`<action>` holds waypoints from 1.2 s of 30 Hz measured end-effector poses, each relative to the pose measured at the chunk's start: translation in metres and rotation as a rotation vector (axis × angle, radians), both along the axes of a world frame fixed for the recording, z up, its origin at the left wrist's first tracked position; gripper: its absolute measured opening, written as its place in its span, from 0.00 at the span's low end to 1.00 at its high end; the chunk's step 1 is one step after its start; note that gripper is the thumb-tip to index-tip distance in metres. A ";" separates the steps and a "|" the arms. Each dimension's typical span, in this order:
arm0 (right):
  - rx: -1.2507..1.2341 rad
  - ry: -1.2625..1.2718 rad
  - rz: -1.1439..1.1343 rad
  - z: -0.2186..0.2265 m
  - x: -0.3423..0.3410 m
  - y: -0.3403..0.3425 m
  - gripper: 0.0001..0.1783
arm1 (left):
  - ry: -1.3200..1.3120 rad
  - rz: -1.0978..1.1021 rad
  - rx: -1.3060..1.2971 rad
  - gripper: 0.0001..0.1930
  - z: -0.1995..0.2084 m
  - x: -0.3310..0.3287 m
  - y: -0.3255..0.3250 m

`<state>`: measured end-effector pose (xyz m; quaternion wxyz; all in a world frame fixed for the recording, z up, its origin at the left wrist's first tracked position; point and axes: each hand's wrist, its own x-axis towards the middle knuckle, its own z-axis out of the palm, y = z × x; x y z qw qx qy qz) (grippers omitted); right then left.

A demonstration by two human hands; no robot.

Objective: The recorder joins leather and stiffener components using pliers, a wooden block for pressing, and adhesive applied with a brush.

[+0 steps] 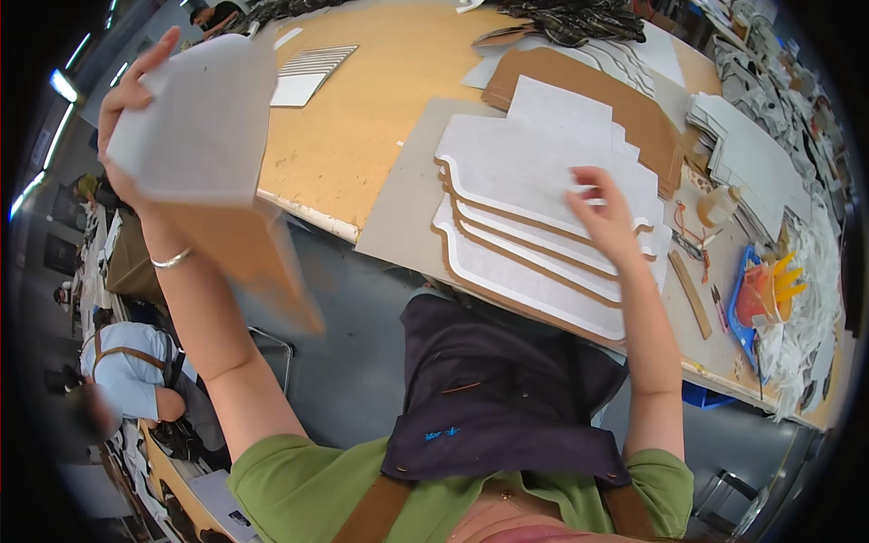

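Note:
At the far left my left hand [127, 104] is raised, closed on the edge of a panel [208, 118] with a white-grey face and a brown side. The panel's lower part hangs beyond the table edge, blurred by motion. My right hand [602, 213] is over a stack of white panels [516, 149], its fingers loosely curled and a white gap showing between them. Whether its fingertips touch the top panel I cannot tell. These panels have curved, brown-edged borders and lie overlapped in steps on a grey board [394, 204].
Brown sheets [543, 77] lie behind the stack. To the right are a wooden strip [691, 294], a glue bottle [718, 206], a blue tray [747, 308] with an orange-red container, and white scraps [815, 281]. A ridged white piece [312, 74] rests farther back. A co-worker [136, 362] bends at lower left.

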<state>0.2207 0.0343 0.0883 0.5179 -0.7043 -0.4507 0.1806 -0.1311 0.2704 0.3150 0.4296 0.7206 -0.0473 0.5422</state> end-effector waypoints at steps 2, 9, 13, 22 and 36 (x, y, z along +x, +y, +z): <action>-0.076 0.204 0.326 0.008 -0.049 0.033 0.28 | 0.025 -0.222 -0.116 0.03 -0.002 -0.005 0.000; 0.118 0.970 0.356 -0.039 -0.119 0.070 0.39 | -0.586 -1.080 -0.609 0.11 -0.087 0.116 0.012; 0.414 1.334 0.285 -0.007 -0.073 0.061 0.30 | -0.332 -0.786 -0.844 0.12 -0.120 0.161 0.065; 0.203 0.446 -0.411 -0.058 0.120 0.020 0.25 | 0.273 -0.229 -1.232 0.16 -0.244 0.194 0.074; 0.390 0.305 -0.338 -0.044 0.093 -0.027 0.24 | 0.386 0.167 -0.691 0.17 -0.245 0.203 0.025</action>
